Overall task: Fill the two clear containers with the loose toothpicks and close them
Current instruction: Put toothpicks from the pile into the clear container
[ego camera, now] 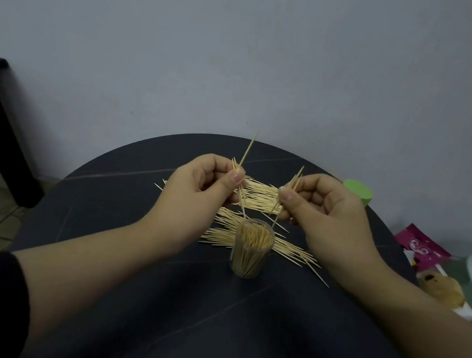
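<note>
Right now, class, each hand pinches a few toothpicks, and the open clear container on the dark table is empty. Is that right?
No. The head view shows the clear container packed with toothpicks, not empty. Otherwise right: left hand and right hand each pinch a few, and the container is open on the dark table.

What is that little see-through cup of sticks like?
The small clear plastic cylinder container stands upright on the dark round table, open-topped. It holds pale wooden toothpicks on end, nearly to the rim. Just behind it lie loose toothpicks. The left hand and right hand pinch toothpicks above it, not touching.
</note>
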